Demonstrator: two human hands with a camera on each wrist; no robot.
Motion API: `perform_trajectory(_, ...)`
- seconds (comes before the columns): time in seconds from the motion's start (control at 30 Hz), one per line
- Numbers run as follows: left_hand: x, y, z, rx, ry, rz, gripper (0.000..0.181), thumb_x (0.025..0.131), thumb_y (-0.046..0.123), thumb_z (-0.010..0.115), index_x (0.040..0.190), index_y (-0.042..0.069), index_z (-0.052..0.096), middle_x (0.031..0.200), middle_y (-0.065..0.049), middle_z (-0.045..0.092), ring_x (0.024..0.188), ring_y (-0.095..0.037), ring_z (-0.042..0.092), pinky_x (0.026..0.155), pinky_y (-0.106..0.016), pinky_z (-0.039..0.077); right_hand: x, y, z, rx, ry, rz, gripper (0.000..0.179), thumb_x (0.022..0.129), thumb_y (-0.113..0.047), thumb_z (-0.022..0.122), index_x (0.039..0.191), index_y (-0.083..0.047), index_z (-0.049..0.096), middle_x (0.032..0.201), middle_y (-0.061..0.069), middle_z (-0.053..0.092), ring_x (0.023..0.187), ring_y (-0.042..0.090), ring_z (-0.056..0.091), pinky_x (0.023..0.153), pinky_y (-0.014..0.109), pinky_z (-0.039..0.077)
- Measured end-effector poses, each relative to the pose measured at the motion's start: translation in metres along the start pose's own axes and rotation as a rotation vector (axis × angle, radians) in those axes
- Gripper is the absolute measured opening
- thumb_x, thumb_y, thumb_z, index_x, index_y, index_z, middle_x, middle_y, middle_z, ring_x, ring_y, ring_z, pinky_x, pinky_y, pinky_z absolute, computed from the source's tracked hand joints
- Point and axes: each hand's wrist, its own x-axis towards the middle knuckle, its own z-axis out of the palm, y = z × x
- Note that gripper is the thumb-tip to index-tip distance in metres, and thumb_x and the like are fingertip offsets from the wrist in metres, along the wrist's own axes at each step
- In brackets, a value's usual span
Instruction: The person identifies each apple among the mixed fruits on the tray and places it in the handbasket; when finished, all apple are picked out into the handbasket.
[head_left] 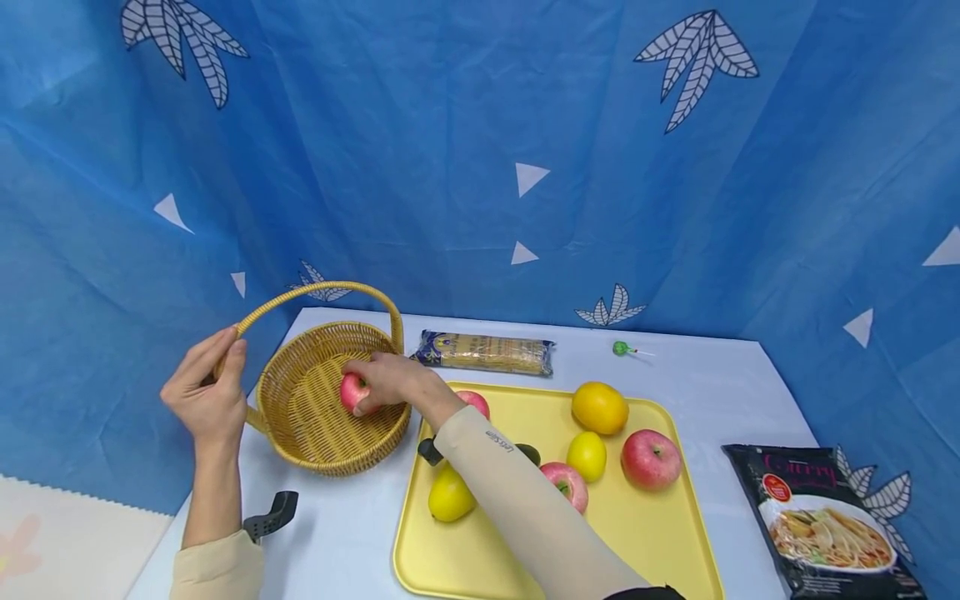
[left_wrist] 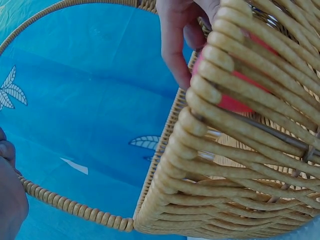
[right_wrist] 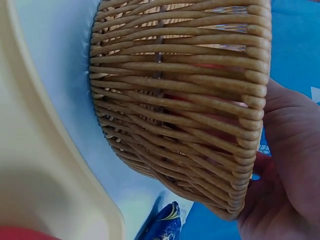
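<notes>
A wicker basket (head_left: 315,454) with a tall hoop handle stands at the left of the table. My left hand (head_left: 210,387) grips the handle on its left side; in the left wrist view only part of that hand (left_wrist: 11,192) shows at the edge. Reaching over the basket's right rim, my right hand (head_left: 390,383) holds a red apple (head_left: 352,392) inside the basket. Through the weave in the left wrist view the apple (left_wrist: 235,102) shows as red patches. In the right wrist view the basket wall (right_wrist: 185,95) hides most of the right fingers.
A yellow tray (head_left: 637,533) bears apples (head_left: 651,460), lemons (head_left: 587,456), an orange fruit (head_left: 600,407) and a dark green item (head_left: 528,453) partly behind the right sleeve. Behind it lie a noodle pack (head_left: 487,353) and a green lollipop (head_left: 622,348). A black food packet (head_left: 825,521) lies at right.
</notes>
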Motion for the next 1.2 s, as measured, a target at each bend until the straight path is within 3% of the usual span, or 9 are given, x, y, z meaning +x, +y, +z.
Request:
perform_trajectory(0.2,0.0003,0.0,0.0004,-0.005,0.002,0.001,0.017,0.08,-0.014,0.076,0.096,-0.017,0.072,0.098,-0.019,0.076,0.088,-0.012,0.073,0.078,-0.015,0.057,0.0001,-0.0017,0.0008,-0.003,0.018,0.02,0.074,0.088,-0.049,0.075,0.152,-0.042,0.038,0.142,0.002,0.049,0.113,0.014,0.056,0.093,0.034,0.053)
perform_trajectory(0.6,0.0,0.001,-0.0009,0.039,-0.008,-0.007,0.018,0.081,-0.013,0.075,0.099,-0.01,0.076,0.1,-0.017,0.076,0.088,-0.012,0.073,0.079,-0.014,0.057,0.0016,-0.0013,0.0006,0.05,0.017,0.043,0.072,0.09,-0.04,0.075,0.151,-0.045,0.037,0.143,0.005,0.048,0.106,0.013,0.057,0.086,0.03,0.053)
perform_trajectory(0.83,0.0004,0.0003,0.0006,0.06,-0.016,-0.01,0.017,0.082,-0.012,0.075,0.1,-0.013,0.074,0.1,-0.016,0.077,0.089,-0.008,0.072,0.08,-0.014,0.057,0.0013,0.0006,0.0013,0.041,0.028,0.037,0.074,0.089,-0.04,0.076,0.152,-0.044,0.037,0.144,0.006,0.047,0.11,0.014,0.057,0.089,0.032,0.054)
perform_trajectory(1.2,0.0001,-0.0004,0.0009,0.063,-0.015,-0.014,0.018,0.082,-0.012,0.075,0.1,-0.009,0.076,0.1,-0.016,0.077,0.089,-0.009,0.072,0.08,-0.014,0.056,0.0007,0.0015,0.0026,0.079,0.039,0.044,0.074,0.089,-0.038,0.077,0.151,-0.044,0.038,0.142,0.006,0.047,0.1,0.013,0.057,0.081,0.029,0.053)
